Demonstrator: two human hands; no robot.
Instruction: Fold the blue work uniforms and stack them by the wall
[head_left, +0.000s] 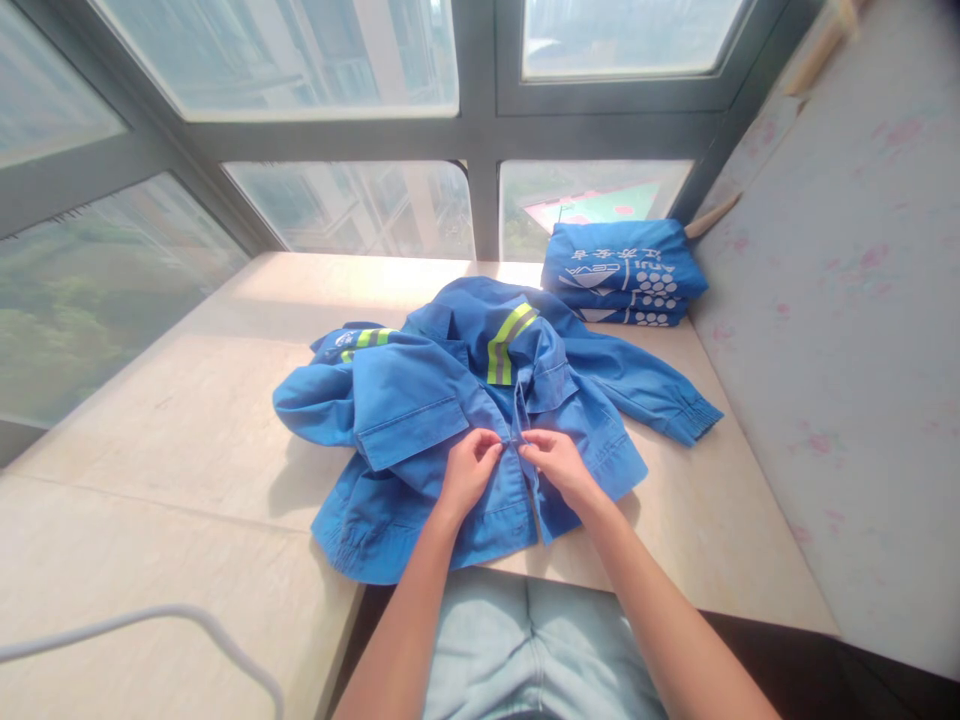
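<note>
Blue cloth, a jacket (420,400) lying rumpled on the pale table (187,420), sits between my forearms; both reach forward, converging. My left hand (472,465) and right hand (553,462) each pinch a front edge, thumbs against curled fingers, nearly meeting.

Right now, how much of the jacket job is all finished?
Already done, it seems: the stack of folded blue clothes at the back. In hand: the blue jacket, its front edges pinched by the left hand and right hand. Left, I think: closing the front, which gapes above and below the fingers, and folding, since one sleeve stretches out flat.
</note>
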